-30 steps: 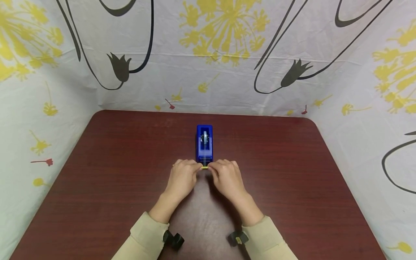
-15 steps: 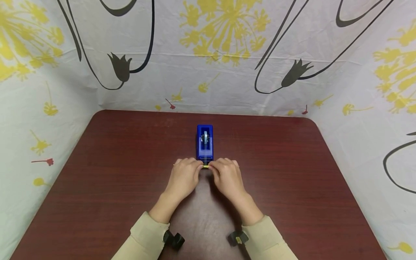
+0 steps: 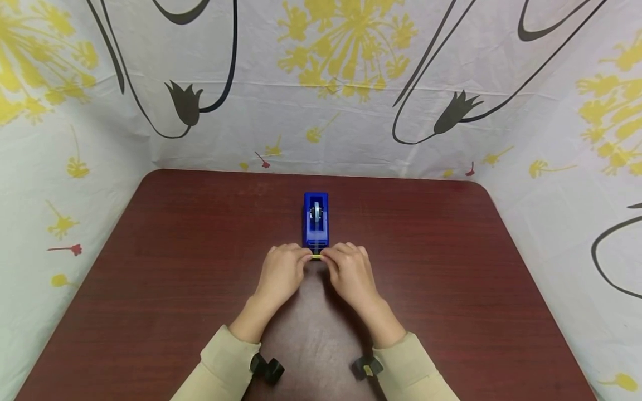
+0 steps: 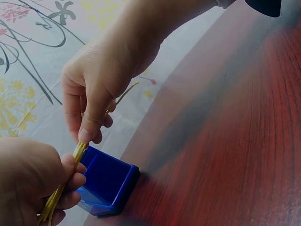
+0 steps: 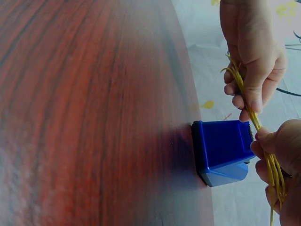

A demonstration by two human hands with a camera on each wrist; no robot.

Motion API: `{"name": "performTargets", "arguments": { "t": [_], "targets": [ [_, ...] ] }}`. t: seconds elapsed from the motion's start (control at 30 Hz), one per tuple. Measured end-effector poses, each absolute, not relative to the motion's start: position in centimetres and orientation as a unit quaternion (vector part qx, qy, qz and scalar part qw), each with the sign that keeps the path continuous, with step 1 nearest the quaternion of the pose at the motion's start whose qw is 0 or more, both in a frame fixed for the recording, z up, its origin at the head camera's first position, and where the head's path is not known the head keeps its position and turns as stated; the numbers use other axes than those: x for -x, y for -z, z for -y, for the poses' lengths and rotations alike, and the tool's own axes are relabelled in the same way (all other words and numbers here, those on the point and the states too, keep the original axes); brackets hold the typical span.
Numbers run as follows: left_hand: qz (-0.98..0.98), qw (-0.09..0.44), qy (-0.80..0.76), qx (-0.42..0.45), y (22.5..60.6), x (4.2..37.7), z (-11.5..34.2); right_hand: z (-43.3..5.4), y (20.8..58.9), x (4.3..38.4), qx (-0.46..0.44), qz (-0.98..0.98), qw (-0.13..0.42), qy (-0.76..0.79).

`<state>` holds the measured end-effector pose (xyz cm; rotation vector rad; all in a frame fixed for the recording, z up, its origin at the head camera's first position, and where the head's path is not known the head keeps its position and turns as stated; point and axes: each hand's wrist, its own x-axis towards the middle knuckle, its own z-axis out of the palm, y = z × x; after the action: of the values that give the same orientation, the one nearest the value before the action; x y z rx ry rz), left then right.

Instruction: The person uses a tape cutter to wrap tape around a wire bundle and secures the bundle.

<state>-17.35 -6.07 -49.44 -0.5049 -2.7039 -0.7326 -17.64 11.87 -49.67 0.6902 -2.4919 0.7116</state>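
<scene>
A blue tape dispenser (image 3: pixel 316 220) with a roll of tape (image 3: pixel 316 212) in it stands on the table, its cutting end facing me. Right at that end, both hands pinch one bundle of thin yellow strands (image 3: pixel 316 257), a short stretch apart. My left hand (image 3: pixel 282 273) grips it from the left, thumb against fingers; my right hand (image 3: pixel 351 273) does likewise from the right. In the left wrist view the strands (image 4: pixel 79 153) trail loosely out below the left hand. The right wrist view shows the bundle (image 5: pixel 254 120) close beside the dispenser's toothed edge (image 5: pixel 250 132).
The dark red wooden table (image 3: pixel 200 223) has rounded far corners. White cloth (image 3: pixel 351 139) printed with yellow and grey flowers hangs behind it and at both sides. A black wrist camera (image 3: pixel 273 371) sits at the left cuff, another wrist camera (image 3: pixel 362 368) at the right.
Both hands keep their pinch on the yellow strands and have shifted only very slightly, away from me toward the dispenser. The dispenser stays where it was.
</scene>
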Motion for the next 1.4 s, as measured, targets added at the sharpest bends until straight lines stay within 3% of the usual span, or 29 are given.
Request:
{"name": "performTargets", "arguments": {
  "t": [0.73,1.17,1.4],
  "targets": [
    [0.923,0.191,0.293,0.161,50.31,17.50,6.13,-11.69,49.46,17.61,-0.245,0.919,0.196,-0.238],
    [0.936,0.145,0.275,0.168,49.85,17.40,6.02,-11.89,49.90,17.81,-0.251,0.904,0.244,-0.244],
    [0.924,0.183,0.280,0.187,50.12,17.76,6.21,-11.89,49.93,17.91,-0.257,0.895,0.263,-0.251]
  ]
}}
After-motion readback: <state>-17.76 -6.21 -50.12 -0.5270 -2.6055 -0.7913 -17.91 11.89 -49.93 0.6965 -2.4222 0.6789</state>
